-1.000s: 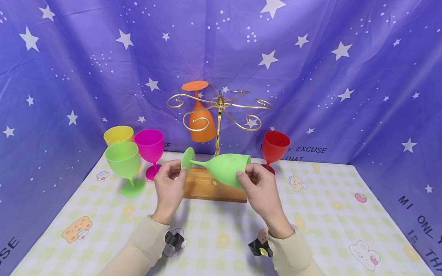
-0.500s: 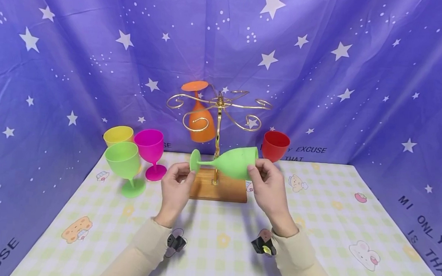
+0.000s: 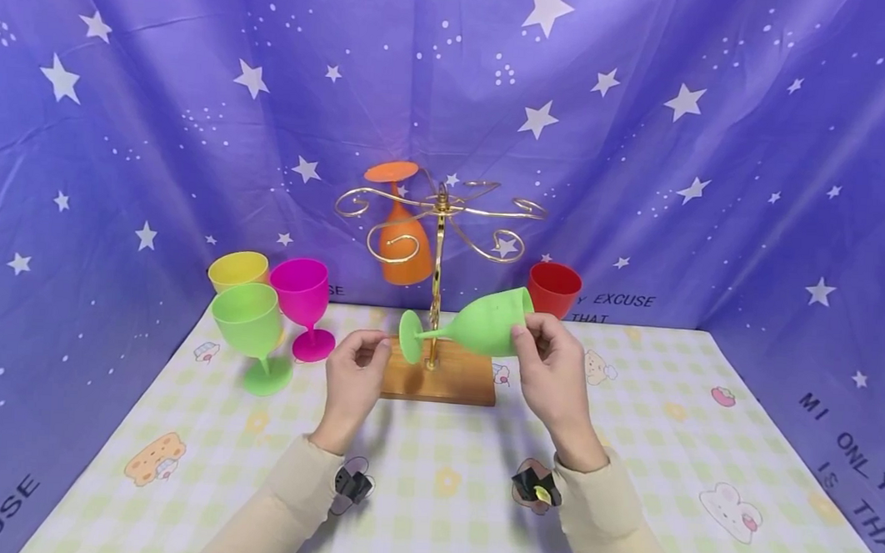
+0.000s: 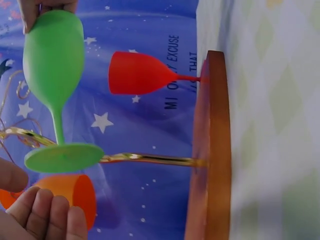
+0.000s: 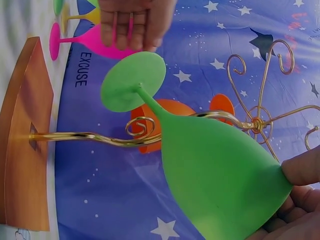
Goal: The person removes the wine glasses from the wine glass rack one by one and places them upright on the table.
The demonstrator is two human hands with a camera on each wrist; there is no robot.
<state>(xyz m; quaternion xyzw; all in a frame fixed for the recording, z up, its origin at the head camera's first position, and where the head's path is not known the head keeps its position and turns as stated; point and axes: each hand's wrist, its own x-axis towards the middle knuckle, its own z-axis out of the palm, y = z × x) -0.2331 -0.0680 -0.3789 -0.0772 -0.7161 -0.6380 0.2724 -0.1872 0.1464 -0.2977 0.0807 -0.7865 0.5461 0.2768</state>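
Note:
My right hand (image 3: pixel 555 374) pinches a green goblet (image 3: pixel 485 325) by the rim of its bowl, thumb on the near side. The goblet lies nearly sideways in the air in front of the stand, its foot pointing left and a little lower than the bowl. Just left of that foot is my left hand (image 3: pixel 355 376), loosely curled and holding nothing. A gap shows between its fingers (image 4: pixel 42 212) and the foot in the left wrist view. Behind the goblet rises a gold stand (image 3: pixel 438 260) with curled arms on a wooden base (image 3: pixel 437 385). An orange goblet (image 3: pixel 406 245) hangs upside down from one arm.
A second green goblet (image 3: pixel 248 321), a magenta goblet (image 3: pixel 301 290) and a yellow goblet (image 3: pixel 238 267) stand upright at the left. Behind my right hand stands a red goblet (image 3: pixel 554 289), partly hidden. A starry blue curtain (image 3: pixel 643 178) surrounds the checked tablecloth (image 3: pixel 650 479).
The green goblet has moved right with my right hand, its bowl end tilting up. My left hand moved slightly right, then let go of the foot.

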